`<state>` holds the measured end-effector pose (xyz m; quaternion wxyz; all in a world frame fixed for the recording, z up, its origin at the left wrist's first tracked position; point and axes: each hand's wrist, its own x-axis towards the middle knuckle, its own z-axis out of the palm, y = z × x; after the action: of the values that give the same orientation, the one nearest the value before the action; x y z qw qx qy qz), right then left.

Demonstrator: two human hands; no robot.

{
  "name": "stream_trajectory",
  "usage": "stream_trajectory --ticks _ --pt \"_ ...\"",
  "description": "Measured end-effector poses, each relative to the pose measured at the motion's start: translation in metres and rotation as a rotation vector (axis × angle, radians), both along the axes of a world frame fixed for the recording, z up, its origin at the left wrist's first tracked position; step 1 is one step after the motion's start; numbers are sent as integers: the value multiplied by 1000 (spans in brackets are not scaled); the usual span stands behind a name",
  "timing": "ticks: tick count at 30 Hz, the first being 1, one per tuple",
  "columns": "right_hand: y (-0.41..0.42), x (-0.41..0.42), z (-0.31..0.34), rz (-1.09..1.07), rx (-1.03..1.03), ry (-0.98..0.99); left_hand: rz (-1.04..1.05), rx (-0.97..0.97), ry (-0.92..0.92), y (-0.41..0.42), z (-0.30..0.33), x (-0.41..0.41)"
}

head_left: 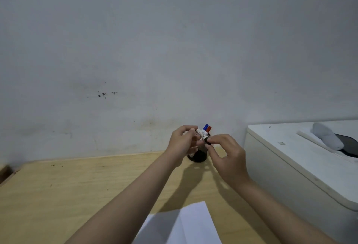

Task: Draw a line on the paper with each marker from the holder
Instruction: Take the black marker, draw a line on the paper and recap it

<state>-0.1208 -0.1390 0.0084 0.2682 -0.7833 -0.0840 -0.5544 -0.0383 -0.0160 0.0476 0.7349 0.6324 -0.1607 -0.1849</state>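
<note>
A: What hides the holder [198, 156]?
B: The hands, mostly; only its dark base shows.
A: And the paper [180, 224] nearer than the holder?
B: Cut off by the bottom edge.

Dim, flat indoor light; soft arm shadows on the table [77, 185]; slight blur, wide-angle edge bending.

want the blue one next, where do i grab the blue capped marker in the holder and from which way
Pinch the blue capped marker at its cap end, coming straight down from above. It stands upright in the dark holder with only the top poking out, and the red capped marker sits tight against its right side, so approach from the left. Both hands are busy with the black marker first.
</note>
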Motion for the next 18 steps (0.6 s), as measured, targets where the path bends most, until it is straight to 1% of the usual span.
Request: stream_trajectory --ticks 2,4,7,10,12,13,15,18 --pt "9 -7 -4 27 -23 -22 -25 -10 64 10 4 -7" --pt "18 -13 -5 72 -47 -24 0 -3 66 18 7 -15" --pt "32 -20 -4 150 -112 13 81 -23 33 30 10 -22" --pt "37 -23 3 127 -108 -3 143 -15 -77 44 13 -23" --pt "42 -24 11 82 10 -10 151 3 -178 54 15 -26" --pt "45 -23 16 69 111 13 139 8 -230 59 16 -29" --pt "52 -19 25 80 354 127 86 18 -337 66 19 -34" --pt "59 -9 36 185 604 333 5 57 -466 74 19 -40"
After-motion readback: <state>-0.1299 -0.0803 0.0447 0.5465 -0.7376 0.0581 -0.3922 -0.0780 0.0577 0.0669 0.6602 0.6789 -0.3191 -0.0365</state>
